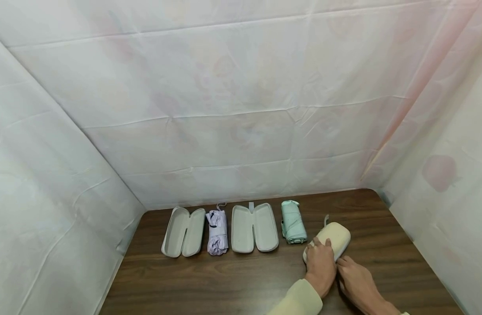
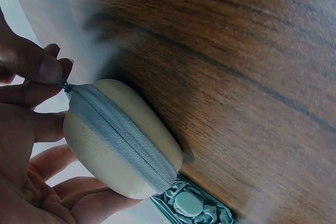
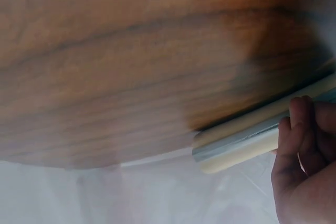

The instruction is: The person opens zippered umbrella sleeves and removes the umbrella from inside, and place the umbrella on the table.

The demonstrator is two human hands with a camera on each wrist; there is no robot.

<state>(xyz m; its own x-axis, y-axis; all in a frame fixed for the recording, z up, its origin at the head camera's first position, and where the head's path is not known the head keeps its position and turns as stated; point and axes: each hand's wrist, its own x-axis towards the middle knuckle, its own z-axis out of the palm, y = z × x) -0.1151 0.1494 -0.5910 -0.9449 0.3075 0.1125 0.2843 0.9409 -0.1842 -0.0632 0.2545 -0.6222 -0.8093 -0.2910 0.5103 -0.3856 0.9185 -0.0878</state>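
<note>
A cream hard zip case (image 1: 338,236) with a grey zip band lies at a slant on the table's right part. Over its top and left side, my left hand (image 1: 321,262) grips it with bent fingers. At the case's near right corner is my right hand (image 1: 357,280). In the left wrist view its thumb and finger pinch the small zipper pull (image 2: 66,86) at the band's end. The zip band (image 3: 236,141) looks closed along the long side in the right wrist view, where my right fingers partly cover the case.
Left of the cream case lies a mint folded umbrella (image 1: 293,222). Farther left, a lilac folded umbrella (image 1: 217,232) lies between two opened cases, one (image 1: 266,225) nearer and one (image 1: 193,234) at the far left. Pale sheets (image 1: 225,109) enclose the brown wooden table (image 1: 209,284).
</note>
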